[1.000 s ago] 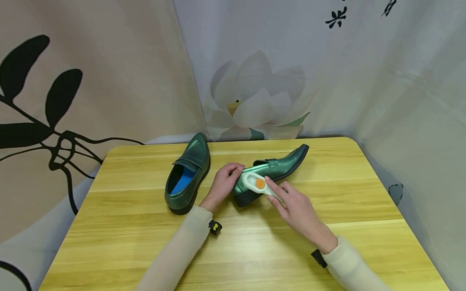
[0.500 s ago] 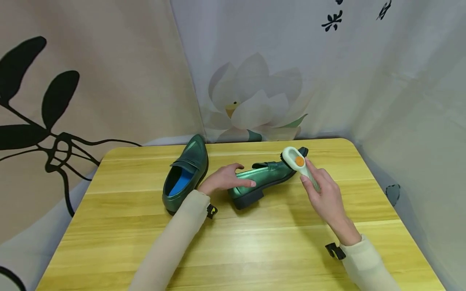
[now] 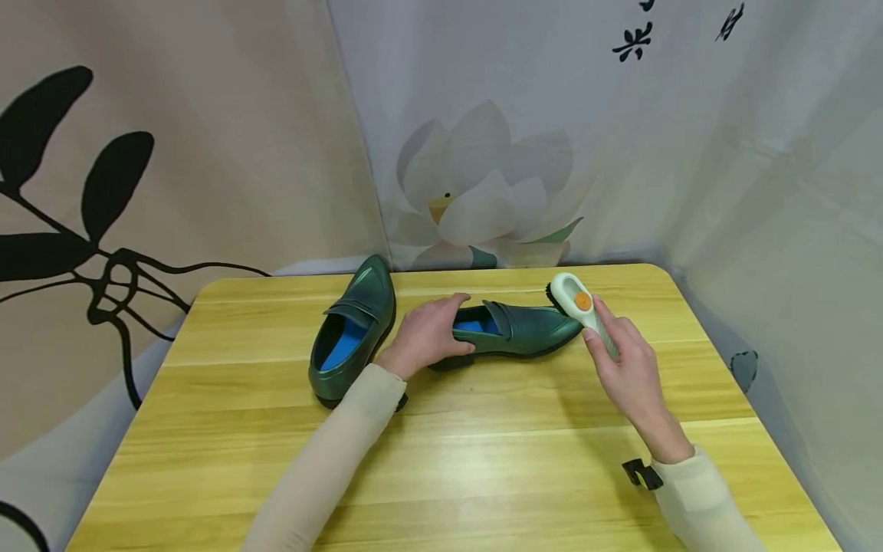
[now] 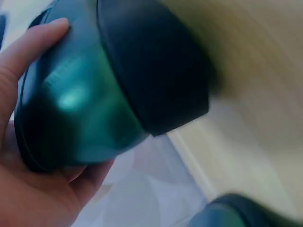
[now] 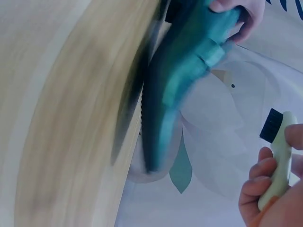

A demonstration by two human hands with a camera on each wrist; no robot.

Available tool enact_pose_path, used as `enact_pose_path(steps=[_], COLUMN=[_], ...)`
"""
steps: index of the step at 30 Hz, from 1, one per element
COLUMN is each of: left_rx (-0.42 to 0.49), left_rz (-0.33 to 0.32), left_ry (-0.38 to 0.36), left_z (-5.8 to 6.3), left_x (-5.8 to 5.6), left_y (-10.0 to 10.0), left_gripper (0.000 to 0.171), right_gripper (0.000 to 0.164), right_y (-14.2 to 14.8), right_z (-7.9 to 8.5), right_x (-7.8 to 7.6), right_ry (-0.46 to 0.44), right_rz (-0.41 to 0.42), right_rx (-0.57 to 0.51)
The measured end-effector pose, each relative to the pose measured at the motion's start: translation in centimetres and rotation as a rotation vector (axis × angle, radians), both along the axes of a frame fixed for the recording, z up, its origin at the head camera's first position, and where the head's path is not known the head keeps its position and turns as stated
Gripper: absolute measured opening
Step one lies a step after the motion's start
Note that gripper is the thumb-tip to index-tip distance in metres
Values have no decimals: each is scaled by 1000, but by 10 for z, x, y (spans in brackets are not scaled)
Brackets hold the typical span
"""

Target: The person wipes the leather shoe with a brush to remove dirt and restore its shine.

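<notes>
My left hand point(image 3: 426, 336) grips a green loafer point(image 3: 534, 328) round its heel, thumb on the near side and fingers on the far side. The shoe's toe points right and its blue insole shows. Its dark heel block point(image 4: 156, 61) fills much of the left wrist view. In my right hand point(image 3: 629, 376) is a pale shoe brush point(image 3: 574, 295) with an orange button, held by its handle. Dark bristles point(image 5: 271, 125) face the shoe; in the right wrist view they stand apart from it. In the head view the brush head overlaps the toe area.
A matching green loafer point(image 3: 357, 326) stands to the left of my left hand, toe toward the back edge. Both shoes are over a wooden table point(image 3: 441, 475). Printed curtains point(image 3: 483, 153) hang right behind the table.
My left hand has shifted its grip on the heel, and the loafer has turned from its side to show its opening. My right hand has moved right and back with the brush.
</notes>
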State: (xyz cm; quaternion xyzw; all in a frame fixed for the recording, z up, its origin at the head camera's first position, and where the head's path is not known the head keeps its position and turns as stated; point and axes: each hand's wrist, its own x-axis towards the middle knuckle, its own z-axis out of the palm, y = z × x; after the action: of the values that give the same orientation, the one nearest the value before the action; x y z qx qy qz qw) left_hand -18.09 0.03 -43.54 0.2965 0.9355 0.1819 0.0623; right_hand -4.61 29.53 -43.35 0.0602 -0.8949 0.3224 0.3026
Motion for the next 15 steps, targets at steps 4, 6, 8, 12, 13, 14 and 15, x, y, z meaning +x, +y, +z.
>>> enact_pose_path(steps=[4,6,8,12,13,14,15], left_rx=[-83,-58,-19,6,-8,-22,-35], left_rz=[-44,-19,25,75,81,82,81], left_ry=[78,0,-97,-184,-172,-154,-131], left_z=[-4,-3,0,3,4,3,2], left_x=[0,-1,-2,-1,0,1,2], left_y=[-3,-6,-7,-9,-8,-8,-7], left_gripper=[97,106,115,118,115,109,104], right_gripper=[55,54,53,51,51,50,50], right_y=[-2,-4,-7,-16,-18,-21,-23], right_z=[-3,-4,-5,-7,-7,-8,-8], right_x=[1,2,2,3,3,3,3], right_ry=[-30,-50,-72,-134,-149,-166,-183], right_rz=[1,6,17,65,81,95,108], right_rx=[-6,-3,13,69,85,98,108])
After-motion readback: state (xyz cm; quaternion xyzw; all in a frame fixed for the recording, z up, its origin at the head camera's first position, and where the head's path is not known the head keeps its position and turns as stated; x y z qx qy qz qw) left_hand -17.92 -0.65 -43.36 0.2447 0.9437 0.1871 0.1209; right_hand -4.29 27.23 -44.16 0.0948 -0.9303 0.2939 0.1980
